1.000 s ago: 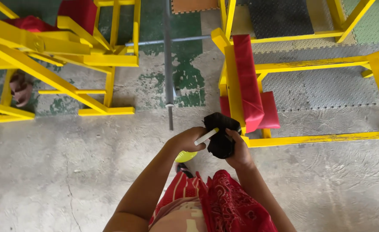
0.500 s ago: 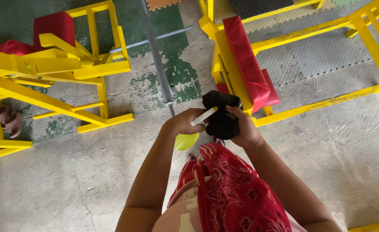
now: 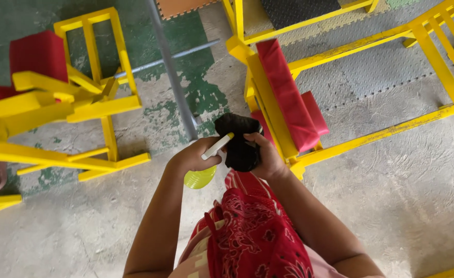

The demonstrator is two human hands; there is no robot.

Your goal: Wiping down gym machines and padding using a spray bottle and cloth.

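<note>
A person standing on a worn concrete floor [image 3: 72, 231] grips a spray bottle [image 3: 206, 164] in the left hand [image 3: 196, 154], fingers closed round its neck, its white trigger [image 3: 217, 145] slanting up-right toward a bunched black cloth [image 3: 239, 141]. The right hand [image 3: 265, 157] clutches that cloth, just beside the nozzle. A yellow-framed, red-padded gym bench [image 3: 283, 98] stands directly ahead.

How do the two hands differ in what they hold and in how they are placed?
The left hand holds a spray bottle with a white trigger and a yellow-green body, while the right hand grips a bunched black cloth. The left hand sits lower and to the left of the cloth; the right hand wraps the cloth's right side. Both hands are closed and meet in front of the body, above the concrete floor.
</note>
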